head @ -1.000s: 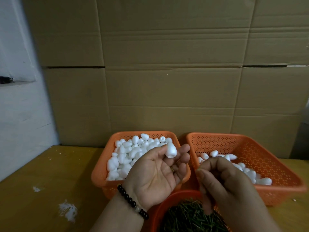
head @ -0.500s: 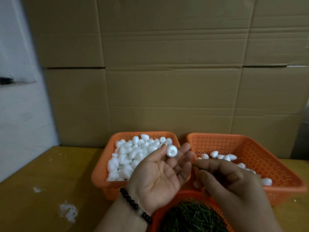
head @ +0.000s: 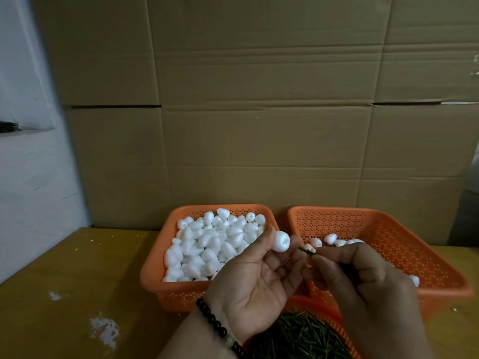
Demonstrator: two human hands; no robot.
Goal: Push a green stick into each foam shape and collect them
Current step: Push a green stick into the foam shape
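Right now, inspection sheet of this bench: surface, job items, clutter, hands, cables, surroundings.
Surface: yellow-brown table, white flecks and smears.
Job's things: left basket piled with foam shapes; right basket holds a few; round basket of green sticks nearest.
Clutter: white debris patch.
Hands: left hand pinches one foam shape; right hand pinches a green stick, tip short of the foam.
Cables: nothing seen.
Surroundings: cardboard sheets behind; white wall left.
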